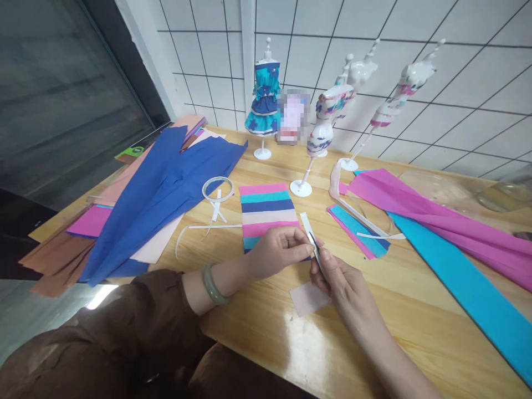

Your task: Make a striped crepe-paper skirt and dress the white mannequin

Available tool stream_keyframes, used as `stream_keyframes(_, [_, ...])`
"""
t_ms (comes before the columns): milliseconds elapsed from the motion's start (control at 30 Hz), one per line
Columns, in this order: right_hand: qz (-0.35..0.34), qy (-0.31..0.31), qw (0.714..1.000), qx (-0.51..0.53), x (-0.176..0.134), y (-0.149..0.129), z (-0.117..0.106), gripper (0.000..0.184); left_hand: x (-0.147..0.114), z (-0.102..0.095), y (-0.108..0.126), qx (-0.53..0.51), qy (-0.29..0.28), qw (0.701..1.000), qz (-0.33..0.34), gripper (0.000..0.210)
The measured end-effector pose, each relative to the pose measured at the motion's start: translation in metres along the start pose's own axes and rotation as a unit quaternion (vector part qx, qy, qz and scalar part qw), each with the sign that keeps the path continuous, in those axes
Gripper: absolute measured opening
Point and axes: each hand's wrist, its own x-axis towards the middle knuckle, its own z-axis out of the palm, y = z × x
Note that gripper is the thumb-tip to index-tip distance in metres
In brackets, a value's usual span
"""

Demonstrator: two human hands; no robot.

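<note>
In front of me, my left hand [276,252] is closed in a pinch at the edge of a narrow white strip [306,224]. My right hand [343,282] grips the same strip from the other side, thumb on top. A slim dark piece [312,238] lies along the strip between the fingertips; its kind cannot be made out. Beneath my left hand lies a sheet of striped paper [267,206] in pink, teal, navy and pale bands, its near end partly covered. A small pale pink paper piece [306,299] rests under my right hand.
A roll of tape [218,189] and white offcuts [216,210] lie left of the stripes. Blue crepe paper [166,177] covers the left side; magenta paper [432,210] and turquoise paper [465,293] spread right. Several mini dress forms [326,133] stand behind, one wearing a blue dress [266,100].
</note>
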Motion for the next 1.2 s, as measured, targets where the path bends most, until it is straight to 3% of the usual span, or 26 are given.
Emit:
stream_keyframes(400, [-0.006,0.006,1.0,0.024,0.001,0.003,-0.005,0.049,-0.005,-0.001,0.001,0.105,-0.031,0.992,0.069,0.024])
stream_keyframes(567, [-0.017,-0.003,1.0,0.025,0.002,0.004,-0.006,0.049,-0.006,-0.001,0.003,0.178,-0.055,0.975,0.118,0.025])
stream_keyframes(767, [-0.006,-0.012,0.999,-0.034,0.002,0.0,-0.011,0.063,-0.011,-0.001,0.003,0.269,-0.061,0.951,0.14,0.027])
stream_keyframes(933, [-0.011,-0.008,0.999,-0.035,0.001,0.0,-0.011,0.064,-0.01,0.001,0.005,0.262,-0.103,0.948,0.151,0.023])
stream_keyframes(1100, [-0.015,-0.027,0.999,0.019,0.001,0.003,-0.009,0.054,-0.006,-0.005,0.006,0.286,-0.076,0.935,0.196,0.015])
stream_keyframes(1200, [-0.024,-0.044,0.999,0.015,0.001,0.002,-0.011,0.053,-0.006,-0.007,0.004,0.276,-0.081,0.939,0.186,0.017])
